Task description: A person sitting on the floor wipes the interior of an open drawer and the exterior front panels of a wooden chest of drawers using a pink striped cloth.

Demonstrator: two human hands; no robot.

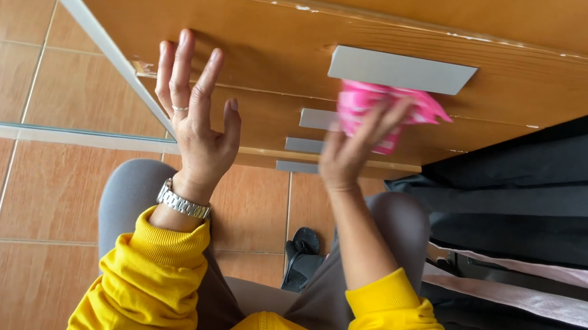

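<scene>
Being pressed against a wooden drawer front (pixel 267 41), a pink cloth (pixel 387 109) is being clutched in the right hand (pixel 353 147), just below the uppermost flat metal handle (pixel 401 70). The left hand (pixel 198 117) is being held open and empty, fingers spread, its fingertips close to the wood near the left edge, though contact cannot be confirmed. How much of the wiping is being finished is hard to judge, since the cloth is blurred; three lower drawers (pixel 269 125) are being left below it. All drawers are being kept shut, so their contents are being hidden. Dark and pale garments (pixel 558 201) are being hung at the right.
</scene>
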